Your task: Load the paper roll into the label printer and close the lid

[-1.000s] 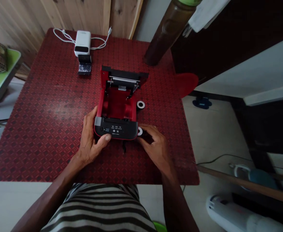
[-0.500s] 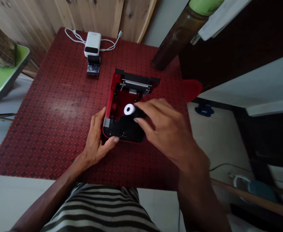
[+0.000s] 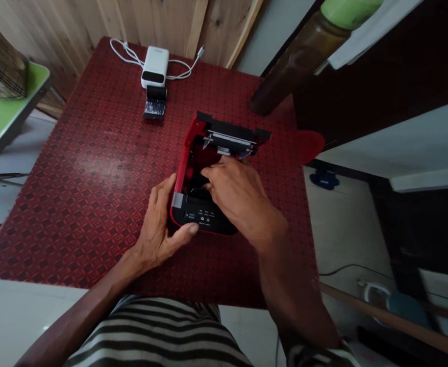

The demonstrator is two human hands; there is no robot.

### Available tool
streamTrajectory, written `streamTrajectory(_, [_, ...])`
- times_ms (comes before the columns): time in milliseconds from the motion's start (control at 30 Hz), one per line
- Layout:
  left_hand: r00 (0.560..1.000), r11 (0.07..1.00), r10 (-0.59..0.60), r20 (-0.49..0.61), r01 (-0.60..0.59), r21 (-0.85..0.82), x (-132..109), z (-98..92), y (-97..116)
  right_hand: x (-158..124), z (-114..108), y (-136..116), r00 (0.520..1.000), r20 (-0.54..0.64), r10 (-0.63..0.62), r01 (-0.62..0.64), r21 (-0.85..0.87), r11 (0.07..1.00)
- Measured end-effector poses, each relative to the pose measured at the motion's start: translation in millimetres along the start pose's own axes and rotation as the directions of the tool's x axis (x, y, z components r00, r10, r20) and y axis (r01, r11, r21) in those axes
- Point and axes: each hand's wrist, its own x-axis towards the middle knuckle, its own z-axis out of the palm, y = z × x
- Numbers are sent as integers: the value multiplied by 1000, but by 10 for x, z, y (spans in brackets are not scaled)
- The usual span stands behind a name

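Gripping the front-left corner of a red-and-black printer (image 3: 197, 211), left hand (image 3: 155, 224) lays fingers along its side, thumb on its front. Printer sits mid-counter (image 3: 74, 209), lid (image 3: 227, 130) raised at back. Right hand (image 3: 237, 191) is down in the open bay, fingers bent, tips hidden; can't tell if they grip anything. Step in hand looks like work inside the bay; next move seems to call for a steady case and room under the lid, which overhangs the knuckles.

Around: plaid bag (image 3: 4, 66), white power bank (image 3: 155, 63) with cable (image 3: 183, 71), dark roll (image 3: 155, 102), brown bottle (image 3: 285, 76); all well apart, none obstructing.
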Motion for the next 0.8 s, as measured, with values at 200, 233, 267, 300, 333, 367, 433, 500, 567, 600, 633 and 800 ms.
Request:
streamTrajectory(200, [1000,1000,7,1,-7,4,4,-4,-2,-103,41,66,990,-112,-85,91,55,994])
streamTrajectory(233, [1000,1000,4,2,-4,2,3,-7,0,-150,10,82,987,-134,-90,103,93,990])
streamTrajectory(267, [1000,1000,-2,6,2,0,0,-11,4,-203,-31,98,984,-152,-94,115,140,983])
streamTrajectory(300, [1000,1000,-8,11,8,-2,-6,-18,10,-257,-78,113,981,-167,-102,134,193,972])
streamTrajectory(333, [1000,1000,-14,15,14,-5,-14,-28,19,-311,-125,126,977,-178,-118,160,249,955])
streamTrajectory(367, [1000,1000,-18,18,19,-12,-22,-41,30,-360,-168,136,973,-186,-139,191,302,934])
streamTrajectory(433, [999,998,-40,32,42,-49,-28,-83,59,-436,-221,142,964,-191,-184,245,381,892])
streamTrajectory(500, [995,988,-90,40,94,-126,13,-145,96,-475,-216,131,959,-200,-202,269,410,872])
streamTrajectory(567, [989,969,-147,14,147,-198,138,-218,137,-489,-164,108,952,-240,-190,276,403,872])
streamTrajectory(600, [988,969,-153,-38,142,-204,238,-255,157,-493,-131,95,945,-273,-182,283,396,874])
streamTrajectory(633, [988,975,-136,-70,121,-185,361,-289,176,-501,-98,80,935,-309,-175,292,387,875])
streamTrajectory(800, [982,993,82,-170,-94,-64,1077,-378,248,-618,-17,-20,885,-447,-129,289,310,906])
